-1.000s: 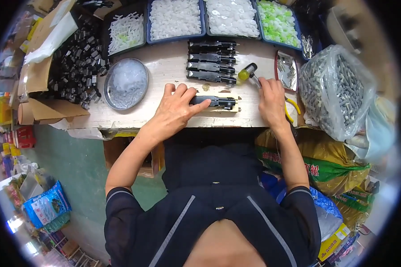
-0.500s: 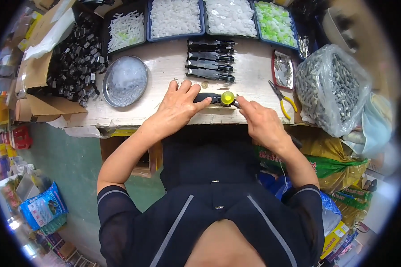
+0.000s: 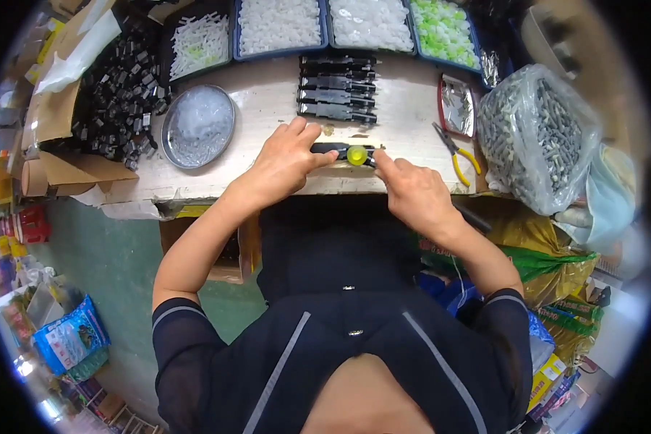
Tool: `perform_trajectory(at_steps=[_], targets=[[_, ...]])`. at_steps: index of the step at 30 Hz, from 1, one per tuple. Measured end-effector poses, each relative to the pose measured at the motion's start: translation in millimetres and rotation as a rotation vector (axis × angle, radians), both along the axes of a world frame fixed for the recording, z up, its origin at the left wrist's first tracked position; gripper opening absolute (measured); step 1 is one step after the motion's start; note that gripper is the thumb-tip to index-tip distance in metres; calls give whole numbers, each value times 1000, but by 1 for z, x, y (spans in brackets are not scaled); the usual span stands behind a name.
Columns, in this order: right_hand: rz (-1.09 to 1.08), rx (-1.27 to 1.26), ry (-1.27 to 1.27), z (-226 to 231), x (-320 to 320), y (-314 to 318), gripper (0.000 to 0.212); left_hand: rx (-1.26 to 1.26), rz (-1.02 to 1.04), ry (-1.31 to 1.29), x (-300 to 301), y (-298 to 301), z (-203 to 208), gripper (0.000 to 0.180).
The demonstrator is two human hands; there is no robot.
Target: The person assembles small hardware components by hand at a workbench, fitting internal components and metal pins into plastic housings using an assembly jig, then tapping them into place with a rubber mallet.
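Hammer (image 3: 356, 155) gripped in right hand (image 3: 417, 194), over the black part (image 3: 324, 147) on the counter (image 3: 262, 90), contact hard to call; that part's left end clasped in left hand (image 3: 281, 160). Best to pin it flat, thumb clear, and tap squarely.

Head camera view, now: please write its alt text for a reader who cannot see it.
A person's left hand holds a black part on a pale workbench while the right hand holds a hammer, its yellow end facing up over the part. Behind lie a row of similar black parts and trays of small white and green pieces.
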State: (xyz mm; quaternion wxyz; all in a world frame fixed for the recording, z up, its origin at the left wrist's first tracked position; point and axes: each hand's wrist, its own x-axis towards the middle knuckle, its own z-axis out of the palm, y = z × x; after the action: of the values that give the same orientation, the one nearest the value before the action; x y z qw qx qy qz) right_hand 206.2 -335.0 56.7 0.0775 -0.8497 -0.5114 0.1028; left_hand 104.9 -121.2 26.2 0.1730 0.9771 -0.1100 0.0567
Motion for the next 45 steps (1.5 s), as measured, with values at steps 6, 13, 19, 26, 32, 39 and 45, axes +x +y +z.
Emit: perform_trajectory(at_steps=[6, 13, 19, 26, 32, 39, 45], targets=[[28, 93, 107, 5, 10, 7, 30, -216, 187, 54, 6, 7, -6, 52], [125, 143, 179, -14, 5, 31, 38, -350, 315, -160, -7, -6, -18, 64], [-86, 309, 315, 6, 18, 47, 23, -378, 428, -320, -17, -19, -25, 62], [-92, 193, 461, 2, 42, 62, 28, -136, 465, -466, -21, -39, -33, 42], [-14, 353, 405, -6, 22, 71, 24, -116, 376, -486, -20, -85, -56, 27], [-1, 197, 444, 6, 18, 90, 18, -97, 377, -521, -24, -85, -65, 27], [3, 239, 456, -12, 33, 77, 21, -169, 297, -535, -18, -72, -58, 23]])
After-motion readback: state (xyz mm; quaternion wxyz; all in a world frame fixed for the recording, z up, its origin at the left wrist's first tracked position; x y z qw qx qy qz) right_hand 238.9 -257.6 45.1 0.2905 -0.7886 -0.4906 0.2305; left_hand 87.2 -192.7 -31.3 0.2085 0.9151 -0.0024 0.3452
